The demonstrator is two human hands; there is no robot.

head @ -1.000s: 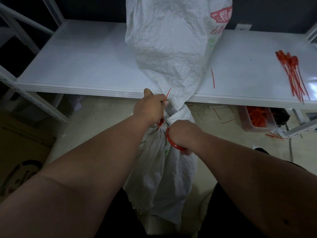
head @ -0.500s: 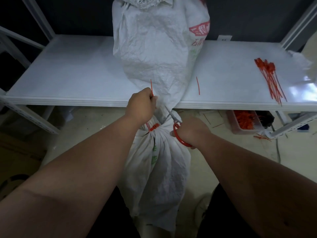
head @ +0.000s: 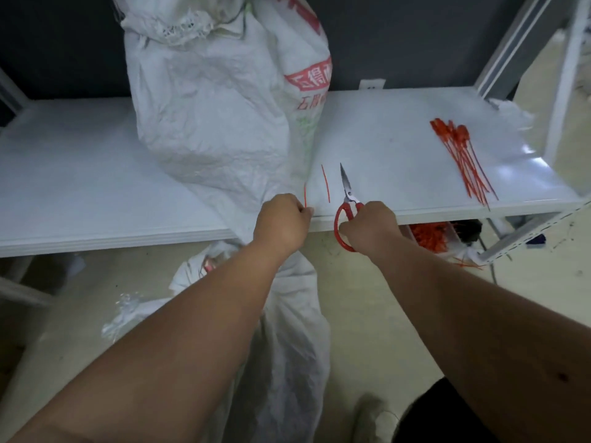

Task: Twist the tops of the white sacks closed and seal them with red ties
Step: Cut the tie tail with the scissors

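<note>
White sack [head: 281,330] stands on the floor below the bench [head: 399,161] edge, neck hidden behind the left forearm, so tie state can't be checked. Left hand [head: 283,222] pinches a cut red tie offcut [head: 305,195]. Right hand [head: 367,227] grips red-handled scissors [head: 347,199], blades lying on the bench. Risk: a low swing could snag the blade tip on the tall sack [head: 217,100] beside it.
</note>
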